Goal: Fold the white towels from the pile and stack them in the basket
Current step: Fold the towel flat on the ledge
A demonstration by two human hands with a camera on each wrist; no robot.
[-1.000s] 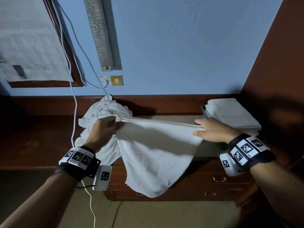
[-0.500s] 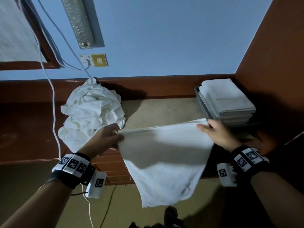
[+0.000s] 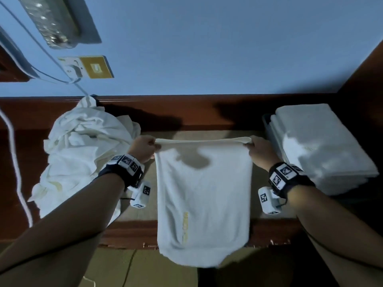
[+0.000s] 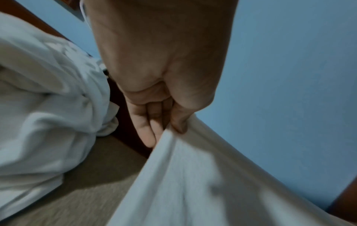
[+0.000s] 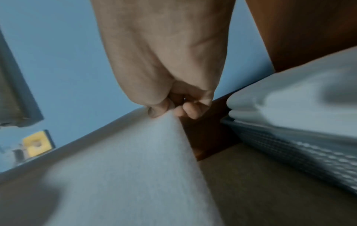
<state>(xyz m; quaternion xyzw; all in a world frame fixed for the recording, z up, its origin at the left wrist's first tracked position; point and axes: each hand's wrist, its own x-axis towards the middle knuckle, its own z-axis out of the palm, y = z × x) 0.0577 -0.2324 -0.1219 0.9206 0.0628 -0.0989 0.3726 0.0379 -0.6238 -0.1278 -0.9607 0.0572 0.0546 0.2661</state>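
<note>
A white towel [image 3: 203, 195] hangs stretched between my hands above the counter, its lower end drooping past the front edge. My left hand [image 3: 145, 148] pinches its top left corner, thumb against curled fingers [image 4: 148, 130]. My right hand [image 3: 256, 147] pinches the top right corner [image 5: 168, 113]. The crumpled pile of white towels [image 3: 83, 154] lies on the left of the counter. Folded white towels [image 3: 319, 146] are stacked in the grey mesh basket [image 5: 289, 151] on the right.
The brown counter [image 3: 190, 134] runs along a blue wall with a dark wooden back rail [image 3: 186, 112]. A wooden panel [image 3: 364, 77] closes the right side. A white cable [image 3: 16, 172] hangs at the left from a wall socket [image 3: 87, 67].
My hands drew closer together and lifted the towel's top edge level and taut. The towel now hangs straight and narrower, and the view has tilted further down onto the counter.
</note>
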